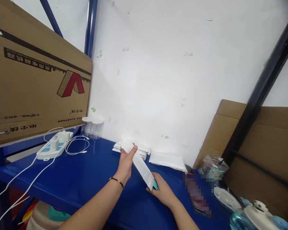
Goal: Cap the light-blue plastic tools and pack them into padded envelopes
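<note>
A long white padded envelope (143,170) slants between my hands above the blue table, its upper end in my left hand (126,162). The left thumb lies along its face and the fingers wrap behind. At its lower right end my right hand (163,191) grips it, closed around a turquoise item (156,184) that shows at the envelope's edge. How much of that item sits inside cannot be seen. Behind my left hand is a stack of white envelopes (144,150). Another flat white envelope (168,160) lies to its right against the wall.
A power strip (51,147) with chargers and white cables lies at left, near clear lidded jars (96,129). To the right are a phone (198,199), a bagged cup (214,169), a white dish (227,198) and a turquoise container (241,220). Cardboard stands on both sides.
</note>
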A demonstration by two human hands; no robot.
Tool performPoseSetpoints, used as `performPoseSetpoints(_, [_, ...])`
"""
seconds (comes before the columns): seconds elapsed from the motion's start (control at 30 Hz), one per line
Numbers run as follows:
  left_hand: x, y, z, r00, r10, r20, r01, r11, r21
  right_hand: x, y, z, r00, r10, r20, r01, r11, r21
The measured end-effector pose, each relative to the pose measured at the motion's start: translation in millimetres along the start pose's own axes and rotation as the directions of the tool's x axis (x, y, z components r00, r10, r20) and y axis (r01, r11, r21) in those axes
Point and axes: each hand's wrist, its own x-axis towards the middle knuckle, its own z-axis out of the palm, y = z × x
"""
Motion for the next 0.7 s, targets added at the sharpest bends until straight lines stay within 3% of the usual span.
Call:
performPoseSetpoints(0.17, [17,19,-6.7,0.997,0.078,-0.028,-0.077,0.996,0.033,-1,-2,-2,0.998,-0.058,0.034,0.060,0.996,-0.066])
performPoseSetpoints(0.33, [40,55,-17.2,0.977,0.210,-0.039,-0.203,0.968,0.149,-2,0,-2,0.995,-0.073,0.067,0.080,0.990,-0.117])
performPoseSetpoints(0.47, [54,84,-28.7,0.933,0.351,0.072,-0.354,0.872,0.337,-3,-3,-4,0.992,-0.089,0.085,0.099,0.988,-0.122])
performPoseSetpoints(0.53, [61,90,-39.2,0.900,0.389,0.199,-0.432,0.729,0.530,-4,-6,-6,0.991,-0.094,0.096,0.105,0.987,-0.118])
performPoseSetpoints(0.6, [66,86,-54.5,0.874,0.353,0.335,-0.477,0.488,0.730,-6,-9,-8,0.988,-0.107,0.111,0.120,0.987,-0.109])
performPoseSetpoints(0.7, [73,66,-86.1,0.874,0.120,0.471,-0.482,0.100,0.870,-10,-16,-11,0.979,-0.142,0.147,0.154,0.985,-0.073])
